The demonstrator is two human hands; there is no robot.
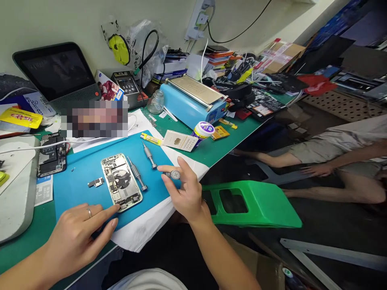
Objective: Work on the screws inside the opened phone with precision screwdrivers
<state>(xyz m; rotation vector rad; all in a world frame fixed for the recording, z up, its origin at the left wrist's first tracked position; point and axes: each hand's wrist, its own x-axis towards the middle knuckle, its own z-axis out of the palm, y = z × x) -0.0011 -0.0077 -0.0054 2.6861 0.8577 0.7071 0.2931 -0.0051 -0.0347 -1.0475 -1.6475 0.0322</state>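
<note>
An opened phone point(122, 181) lies on the blue mat point(81, 189), its inner parts facing up. My left hand point(81, 229), with a ring on one finger, reaches in from the lower left. Its index fingertip touches the phone's bottom edge, and the thumb is apart from it. Between the thumb and fingers of my right hand point(187, 191) is a screwdriver point(174, 175), its round end cap towards me. Two more screwdrivers, a near one point(137, 174) and a farther one point(149, 154), lie right of the phone. A small circuit board point(96, 182) sits left of it.
Behind the mat stand a blue machine with a metal plate point(193, 100), a glass jar point(156, 101), a white tub point(204, 131) and a screen device point(56, 74). Another phone part point(52, 154) lies at left. A green plastic stool point(250, 203) and a seated person point(341, 161) are at right.
</note>
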